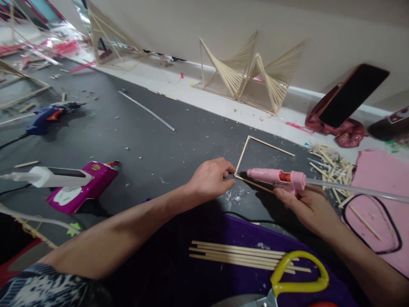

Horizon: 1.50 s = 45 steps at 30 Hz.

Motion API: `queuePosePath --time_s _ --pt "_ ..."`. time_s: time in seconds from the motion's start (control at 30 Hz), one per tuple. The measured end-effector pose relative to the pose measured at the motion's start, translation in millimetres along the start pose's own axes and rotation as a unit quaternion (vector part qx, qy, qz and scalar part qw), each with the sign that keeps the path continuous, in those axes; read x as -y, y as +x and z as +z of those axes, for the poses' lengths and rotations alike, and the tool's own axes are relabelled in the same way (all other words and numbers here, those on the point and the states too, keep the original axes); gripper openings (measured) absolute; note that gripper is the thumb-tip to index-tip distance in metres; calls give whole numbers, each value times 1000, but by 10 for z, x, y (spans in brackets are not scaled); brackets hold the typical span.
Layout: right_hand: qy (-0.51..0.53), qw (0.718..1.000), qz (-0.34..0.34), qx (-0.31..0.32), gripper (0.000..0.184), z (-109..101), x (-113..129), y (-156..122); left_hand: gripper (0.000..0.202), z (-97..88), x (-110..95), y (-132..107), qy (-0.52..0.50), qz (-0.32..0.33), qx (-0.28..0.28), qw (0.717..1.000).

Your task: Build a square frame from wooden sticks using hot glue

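My right hand (308,207) grips a pink glue gun (276,177), nozzle pointing left at the corner of a thin stick frame (271,146) lying on the dark floor mat. A clear glue stick (358,191) juts out behind the gun to the right. My left hand (211,179) pinches the frame's near-left corner, fingertips closed on the stick joint right at the nozzle. Several loose long sticks (243,255) lie on a purple cloth in front of me.
Yellow-handled scissors (298,275) rest by the sticks. A magenta glue gun (79,187) and a blue one (47,117) lie at left. A pile of cut sticks (330,168), pink foam (380,200), a propped phone (351,96) and stick models (252,72) stand along the wall.
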State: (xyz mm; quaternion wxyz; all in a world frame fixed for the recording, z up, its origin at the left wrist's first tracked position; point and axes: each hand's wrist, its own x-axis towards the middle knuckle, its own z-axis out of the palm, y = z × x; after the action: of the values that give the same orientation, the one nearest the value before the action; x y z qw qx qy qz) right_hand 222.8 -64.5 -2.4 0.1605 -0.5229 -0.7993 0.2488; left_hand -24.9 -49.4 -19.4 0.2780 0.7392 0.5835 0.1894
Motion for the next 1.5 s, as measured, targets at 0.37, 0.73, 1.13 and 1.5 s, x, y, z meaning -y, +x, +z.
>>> queuePosePath --time_s 0.37,0.73,1.13,1.5 --pt "-7 1000 19 8 44 44 28 -7 21 2 30 6 2 5 5 1000" --pt "-28 1000 7 11 49 61 -6 2 21 14 27 7 -2 6 -5 1000" --pt "-17 1000 5 22 45 50 -16 6 20 8 23 3 2 9 -5 1000" --pt "-32 999 0 7 46 -10 -6 15 21 -4 11 1 -1 6 -1 1000"
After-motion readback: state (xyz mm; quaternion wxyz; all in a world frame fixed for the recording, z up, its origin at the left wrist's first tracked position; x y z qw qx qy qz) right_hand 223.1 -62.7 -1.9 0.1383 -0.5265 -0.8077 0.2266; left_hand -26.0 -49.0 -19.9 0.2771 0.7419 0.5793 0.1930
